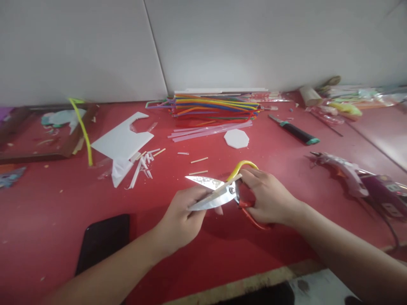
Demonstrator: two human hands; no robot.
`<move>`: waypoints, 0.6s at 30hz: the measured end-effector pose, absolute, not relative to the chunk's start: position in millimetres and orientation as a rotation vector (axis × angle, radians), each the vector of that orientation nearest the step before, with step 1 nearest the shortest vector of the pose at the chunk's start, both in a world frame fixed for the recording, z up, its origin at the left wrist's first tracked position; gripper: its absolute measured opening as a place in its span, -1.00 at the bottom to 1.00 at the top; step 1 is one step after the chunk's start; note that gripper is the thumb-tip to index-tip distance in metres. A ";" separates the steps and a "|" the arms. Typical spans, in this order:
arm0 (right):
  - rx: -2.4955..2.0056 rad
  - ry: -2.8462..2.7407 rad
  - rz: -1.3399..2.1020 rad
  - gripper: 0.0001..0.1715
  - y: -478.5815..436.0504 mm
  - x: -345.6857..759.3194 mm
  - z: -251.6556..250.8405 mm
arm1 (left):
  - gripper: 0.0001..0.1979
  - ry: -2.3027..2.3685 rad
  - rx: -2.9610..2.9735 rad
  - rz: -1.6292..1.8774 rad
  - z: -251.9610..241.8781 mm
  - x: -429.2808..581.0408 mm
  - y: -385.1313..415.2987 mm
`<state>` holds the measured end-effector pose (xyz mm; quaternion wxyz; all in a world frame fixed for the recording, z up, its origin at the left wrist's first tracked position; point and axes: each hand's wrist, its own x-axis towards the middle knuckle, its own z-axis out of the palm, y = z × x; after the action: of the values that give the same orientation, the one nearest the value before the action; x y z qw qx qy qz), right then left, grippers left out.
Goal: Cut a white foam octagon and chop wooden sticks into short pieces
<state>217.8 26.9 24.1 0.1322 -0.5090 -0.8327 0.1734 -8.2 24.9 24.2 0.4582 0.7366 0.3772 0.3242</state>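
Note:
My right hand (pixel 267 195) is closed round the yellow and red handles of a pair of scissors (pixel 231 190), whose blades stand apart and point left. My left hand (pixel 184 214) is closed on a thin wooden stick (pixel 229 182), which slants up to the right across the blades. The blades partly hide my left fingers. Two short stick pieces (pixel 199 160) lie on the red table just beyond the blades. Behind them is a white octagonal piece (pixel 236 138).
A bundle of coloured pipe cleaners (pixel 216 106) lies by the wall. A cutter (pixel 299 132) and a glue gun (pixel 346 173) are at right. White sheet offcuts (pixel 122 137), a yellow strip (pixel 83 129), a brown tray (pixel 47 157) and a black phone (pixel 103 241) are at left.

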 end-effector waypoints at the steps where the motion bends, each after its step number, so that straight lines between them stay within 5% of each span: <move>1: -1.479 -2.416 0.505 -0.76 26.6 217.5 24.7 | -0.70 0.940 1.815 0.812 24.3 -7.6 24.8; 18: -1.468 -2.401 0.501 -0.73 25.3 212.8 29.4 | -0.72 1.040 1.844 0.944 25.2 -5.4 20.4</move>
<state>212.8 25.3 29.4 0.1412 -0.5084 -0.8315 0.1737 -5.4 20.4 25.2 0.4001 0.7291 0.4113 0.3731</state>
